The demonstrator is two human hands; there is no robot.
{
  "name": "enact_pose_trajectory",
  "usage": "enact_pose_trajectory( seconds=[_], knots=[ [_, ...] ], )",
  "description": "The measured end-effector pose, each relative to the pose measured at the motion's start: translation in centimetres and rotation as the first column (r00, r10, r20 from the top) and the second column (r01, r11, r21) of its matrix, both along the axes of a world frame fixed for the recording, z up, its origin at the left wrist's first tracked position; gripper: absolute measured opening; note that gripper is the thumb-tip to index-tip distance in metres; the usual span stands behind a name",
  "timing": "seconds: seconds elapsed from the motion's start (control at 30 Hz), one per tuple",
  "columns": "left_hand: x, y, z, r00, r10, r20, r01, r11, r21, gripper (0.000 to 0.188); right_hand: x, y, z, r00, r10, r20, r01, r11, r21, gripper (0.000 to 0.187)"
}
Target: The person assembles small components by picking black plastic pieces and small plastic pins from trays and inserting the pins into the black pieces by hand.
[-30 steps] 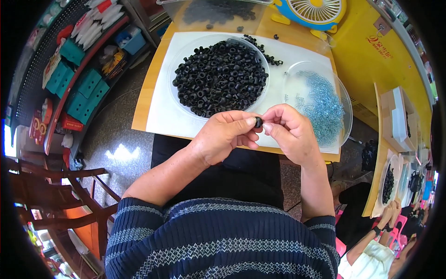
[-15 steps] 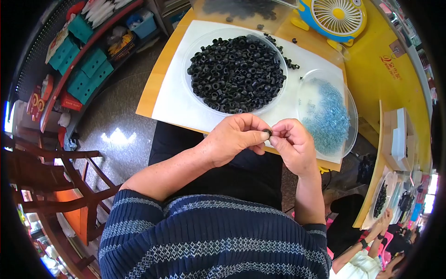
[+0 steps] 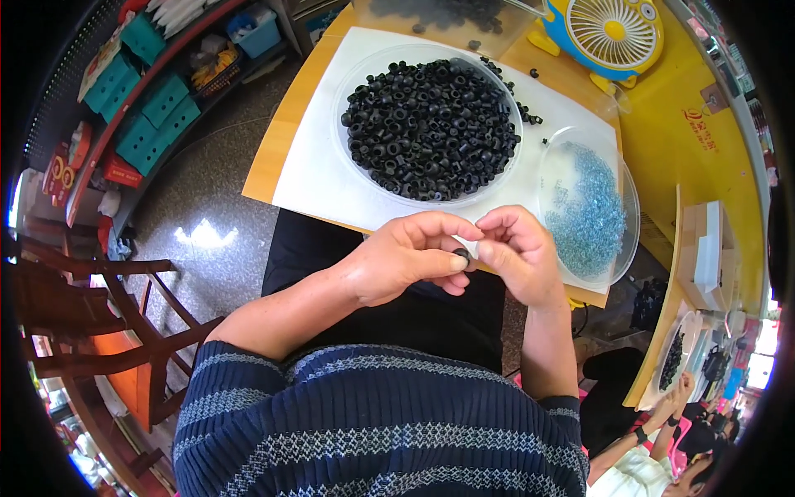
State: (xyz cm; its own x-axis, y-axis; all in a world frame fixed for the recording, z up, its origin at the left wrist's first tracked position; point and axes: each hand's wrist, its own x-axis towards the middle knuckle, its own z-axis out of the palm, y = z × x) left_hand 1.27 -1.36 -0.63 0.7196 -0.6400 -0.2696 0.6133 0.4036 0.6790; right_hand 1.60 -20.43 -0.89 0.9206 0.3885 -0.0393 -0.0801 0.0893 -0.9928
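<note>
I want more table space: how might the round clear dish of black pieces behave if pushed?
Being wide and seemingly shallow, the dish would probably slide rather than tip. Loosely heaped, the black pieces could shift, and rounded ones might roll.

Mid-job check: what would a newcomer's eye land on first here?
Probably the heap of black parts in the round clear tray at the middle of the table, with pale blue bits to its right. The blue-and-yellow fan stands out at the far right. In front, the left hand pinches a small black piece, the right hand close by.
</note>
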Motion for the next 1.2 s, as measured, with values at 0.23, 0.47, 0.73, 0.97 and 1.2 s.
enact_pose_trajectory(
  seconds=[0.23,0.47,0.73,0.97,1.2],
  knots=[
    [-1.0,4.3,-1.0,0.985,0.123,0.118,-0.138,0.983,0.125,0.012,5.7,2.7,1.4,0.843,0.093,0.530,0.246,0.810,-0.533,0.012],
    [-1.5,5.6,-1.2,0.971,0.146,0.188,-0.175,0.973,0.149,0.015,8.4,6.5,-0.4,0.784,0.354,0.510,0.210,0.621,-0.755,0.015],
    [-1.4,6.2,-1.5,0.968,0.096,0.231,-0.139,0.974,0.178,0.014,9.1,7.3,0.0,0.752,0.448,0.484,0.327,0.384,-0.864,0.014],
    [-1.5,6.2,-1.4,0.973,0.181,0.142,-0.199,0.972,0.122,0.012,8.6,6.9,0.3,0.713,0.493,0.499,0.316,0.408,-0.856,0.012],
    [-1.1,6.5,-1.6,0.961,0.219,0.170,-0.244,0.959,0.142,0.009,8.4,7.6,-0.1,0.658,0.541,0.524,0.416,0.319,-0.851,0.009]
  ],
)
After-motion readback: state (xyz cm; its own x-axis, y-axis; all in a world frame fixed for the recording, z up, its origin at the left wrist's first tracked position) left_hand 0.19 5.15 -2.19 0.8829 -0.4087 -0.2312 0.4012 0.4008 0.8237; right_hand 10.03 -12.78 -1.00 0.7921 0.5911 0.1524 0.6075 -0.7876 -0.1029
